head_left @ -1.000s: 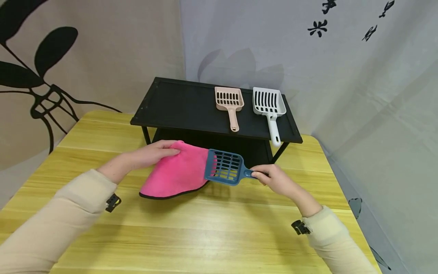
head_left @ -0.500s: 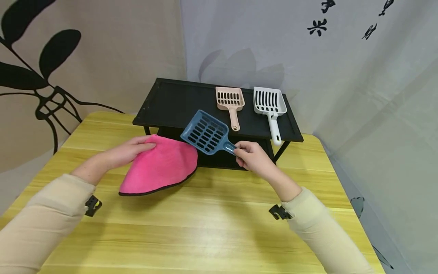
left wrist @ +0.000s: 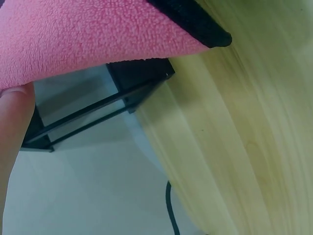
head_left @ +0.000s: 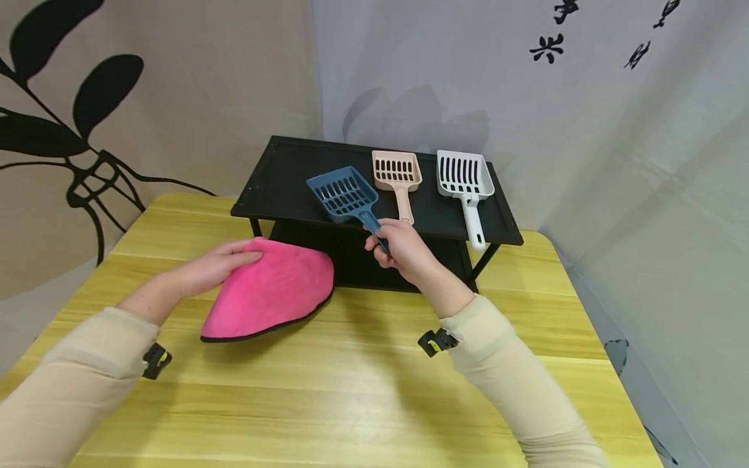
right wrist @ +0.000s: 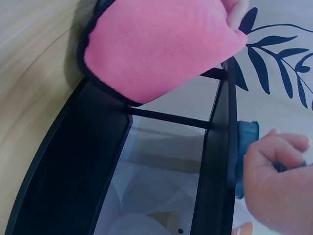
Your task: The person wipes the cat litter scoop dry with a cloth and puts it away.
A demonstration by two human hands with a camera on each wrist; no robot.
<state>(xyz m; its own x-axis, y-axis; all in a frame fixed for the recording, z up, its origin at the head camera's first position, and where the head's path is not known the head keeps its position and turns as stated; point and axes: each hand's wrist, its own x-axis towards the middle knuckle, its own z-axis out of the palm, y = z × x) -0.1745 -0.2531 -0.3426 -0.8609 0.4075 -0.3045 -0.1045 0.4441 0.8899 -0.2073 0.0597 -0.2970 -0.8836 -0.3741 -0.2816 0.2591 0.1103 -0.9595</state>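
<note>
My left hand (head_left: 213, 266) pinches the upper edge of a pink cloth (head_left: 272, 286) with black trim, which hangs over the table in front of the rack. My right hand (head_left: 404, 250) grips the handle of a blue slotted litter scoop (head_left: 344, 193). The scoop's head is at the front part of the black rack's top shelf (head_left: 304, 162), left of a pink litter scoop (head_left: 398, 172). Whether it touches the shelf is hard to tell. In the right wrist view the blue scoop (right wrist: 247, 132) shows beside the rack's upper board, partly hidden by my hand.
A white litter scoop (head_left: 465, 177) lies on the shelf's right side, its handle past the front edge. The rack has a lower shelf (head_left: 363, 260) and stands at the back of a wooden table (head_left: 328, 403). A printed curtain (head_left: 234, 84) hangs behind.
The blue scoop has moved off the pink cloth, up and left to the top shelf, with my right hand. My left hand has drawn the cloth left.
</note>
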